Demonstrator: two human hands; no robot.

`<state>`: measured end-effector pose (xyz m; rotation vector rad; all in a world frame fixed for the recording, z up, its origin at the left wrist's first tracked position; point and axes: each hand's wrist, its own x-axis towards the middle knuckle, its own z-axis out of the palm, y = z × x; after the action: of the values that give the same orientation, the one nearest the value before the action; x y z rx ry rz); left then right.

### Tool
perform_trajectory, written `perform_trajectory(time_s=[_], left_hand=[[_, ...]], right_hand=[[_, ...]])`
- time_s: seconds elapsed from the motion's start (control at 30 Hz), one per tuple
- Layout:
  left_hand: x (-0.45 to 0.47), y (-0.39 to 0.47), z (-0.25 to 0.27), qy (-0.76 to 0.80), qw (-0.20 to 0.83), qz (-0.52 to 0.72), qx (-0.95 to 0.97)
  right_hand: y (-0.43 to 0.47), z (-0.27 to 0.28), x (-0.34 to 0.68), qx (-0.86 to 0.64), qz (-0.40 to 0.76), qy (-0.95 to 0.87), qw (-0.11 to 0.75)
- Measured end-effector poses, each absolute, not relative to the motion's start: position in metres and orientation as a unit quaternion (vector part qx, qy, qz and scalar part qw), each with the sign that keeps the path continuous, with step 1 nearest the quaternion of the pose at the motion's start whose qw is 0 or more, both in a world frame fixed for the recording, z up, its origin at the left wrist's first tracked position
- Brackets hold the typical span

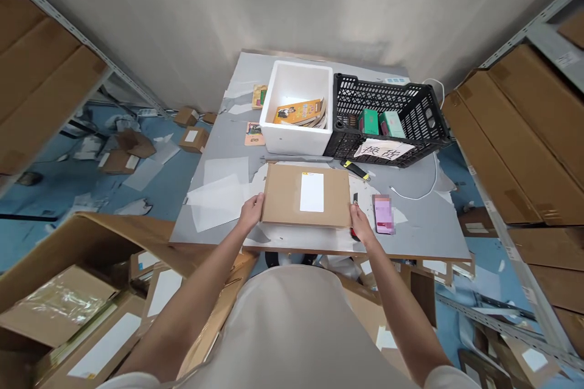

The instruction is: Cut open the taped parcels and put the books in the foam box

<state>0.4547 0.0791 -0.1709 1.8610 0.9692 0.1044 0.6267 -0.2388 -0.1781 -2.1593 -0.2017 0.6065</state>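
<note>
A flat brown cardboard box (283, 194) with a white label (312, 192) is at the front of the grey table. My left hand (251, 211) is closed on its left edge near the front corner. At the opposite edge, my right hand (361, 222) grips the box's right side. Dark and red bits of a slim tool (355, 198) show around the right hand; whether it is held or lies beneath cannot be told. A yellow-and-black utility knife (355, 170) lies behind the box, and a phone with a pink screen (384, 214) is right of my right hand.
A white foam bin (296, 141) holding booklets (298, 112) stands behind the box, beside a black crate (387, 88) with green boxes (369, 121). Paper sheets (219, 194) lie at left. A large carton of parcels (109, 225) stands lower left; shelves flank both sides.
</note>
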Motion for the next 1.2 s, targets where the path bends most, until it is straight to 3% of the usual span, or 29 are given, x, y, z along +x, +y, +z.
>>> perform_trajectory(time_s=[0.13,0.37,0.57,0.83,1.07,1.2], left_hand=[[0.421,0.080,-0.194,0.378,0.587,0.045,0.715],[0.396,0.065,-0.219,0.315,0.653,0.018,0.688],[0.409,0.051,-0.224,0.298,0.650,0.039,0.698],[0.406,0.049,-0.186,0.314,0.569,0.078,0.756],[0.437,0.061,-0.129,0.361,0.383,0.096,0.845],[0.463,0.070,-0.127,0.359,0.351,0.080,0.861]], right_hand=[[-0.269,-0.211,0.598,-0.808,0.256,-0.036,0.529],[-0.273,-0.229,0.576,-0.789,0.265,-0.057,0.552],[-0.248,-0.222,0.580,-0.778,0.250,-0.074,0.572],[-0.247,-0.180,0.579,-0.825,0.220,-0.125,0.506],[-0.226,-0.129,0.607,-0.922,0.131,-0.158,0.329],[-0.212,-0.127,0.629,-0.931,0.149,-0.155,0.297]])
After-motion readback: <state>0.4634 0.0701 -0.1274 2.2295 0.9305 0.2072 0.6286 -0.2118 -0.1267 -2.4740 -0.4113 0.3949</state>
